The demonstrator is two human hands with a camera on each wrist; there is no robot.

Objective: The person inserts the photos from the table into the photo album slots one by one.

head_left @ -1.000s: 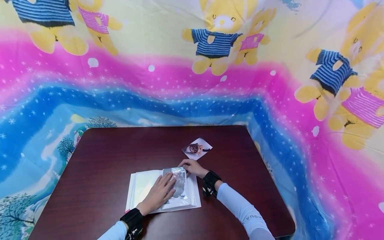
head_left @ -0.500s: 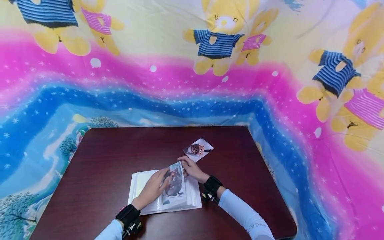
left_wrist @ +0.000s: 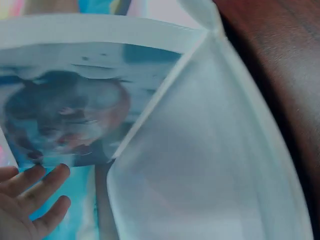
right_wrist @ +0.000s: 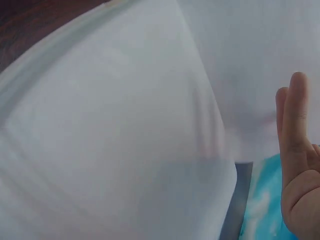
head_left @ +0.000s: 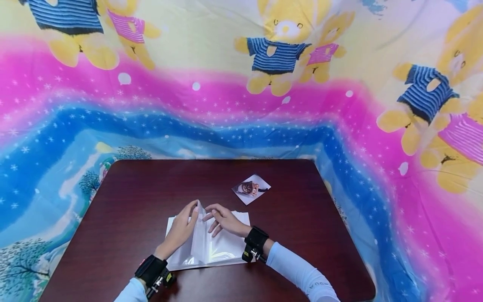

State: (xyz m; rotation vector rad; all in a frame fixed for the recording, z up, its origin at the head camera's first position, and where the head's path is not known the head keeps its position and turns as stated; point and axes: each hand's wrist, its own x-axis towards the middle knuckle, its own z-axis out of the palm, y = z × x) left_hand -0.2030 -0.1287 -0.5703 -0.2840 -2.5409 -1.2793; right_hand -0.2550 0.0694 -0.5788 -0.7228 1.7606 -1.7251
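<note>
A white photo album lies spread on the table, one clear-sleeved page standing up near its middle. My left hand is on the left side of that page, fingertips at its upper edge. In the left wrist view the fingers are extended beside the raised page's photo, which shows a dark rounded figure. My right hand hovers over the right half of the album, fingers loosely spread and close to the page. The right wrist view shows its straight fingers beside the whitish back of the page.
A loose photo of a cartoon-like animal lies on the dark wooden table, beyond the album. Behind the table hangs a bear-print cloth. Each wrist wears a black camera band.
The page with the grey figure photo has lifted from the right side and swung up leftward. Both hands have moved left, and the left hand has come off the album surface to the page's edge.
</note>
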